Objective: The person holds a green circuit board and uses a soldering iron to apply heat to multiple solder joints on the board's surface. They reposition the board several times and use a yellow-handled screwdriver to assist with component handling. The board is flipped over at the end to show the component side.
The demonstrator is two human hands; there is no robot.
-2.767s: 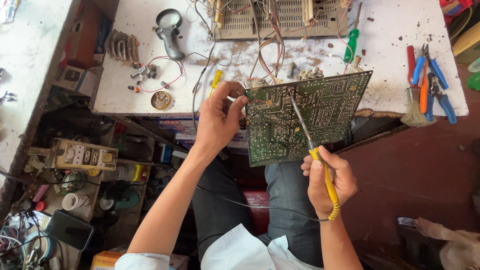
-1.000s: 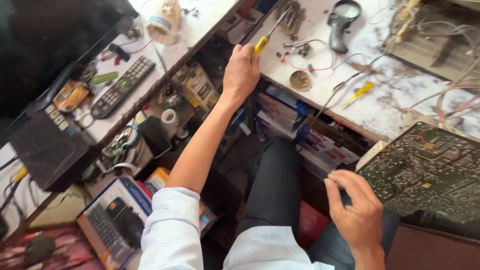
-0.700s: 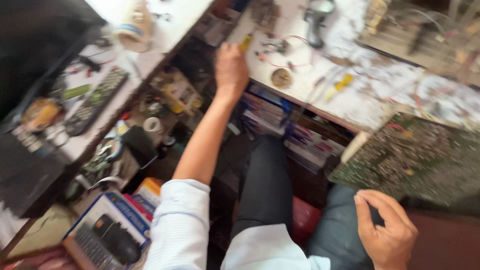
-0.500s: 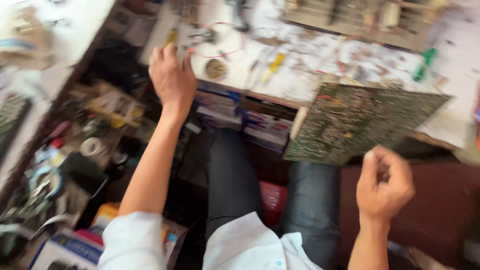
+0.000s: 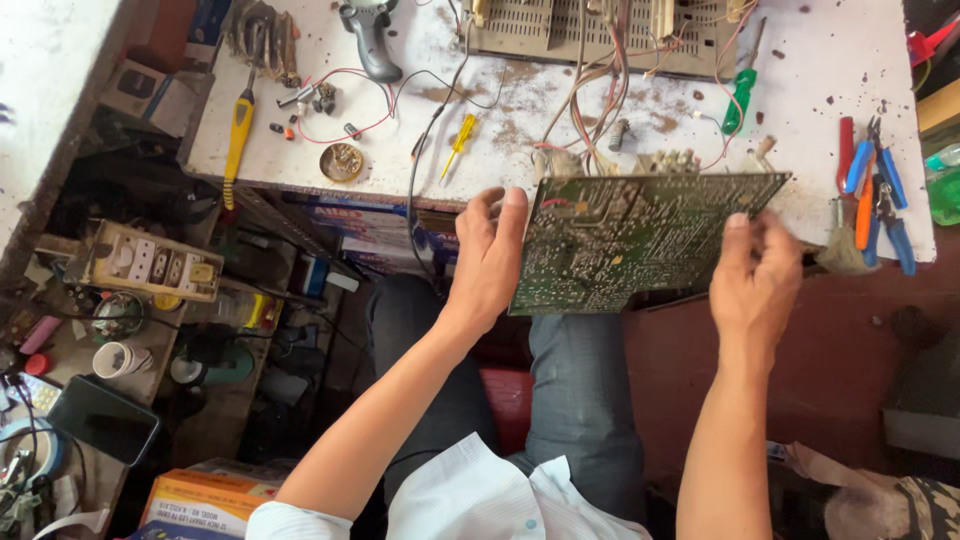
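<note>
Fingers on flat green circuit board

The circuit board hides the left hand's fingertips.

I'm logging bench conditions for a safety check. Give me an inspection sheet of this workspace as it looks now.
Surface: white workbench, stained and speckled with debris.
Job's things: green circuit board, held at the bench's front edge.
Clutter: yellow screwdriver, small yellow screwdriver, green screwdriver, pliers, round tin.
Hands: left hand grips the board's left edge; right hand holds its right edge.
Cables: red and black wires loose across the bench.
Surroundings: crowded side shelf with a socket strip.
</note>
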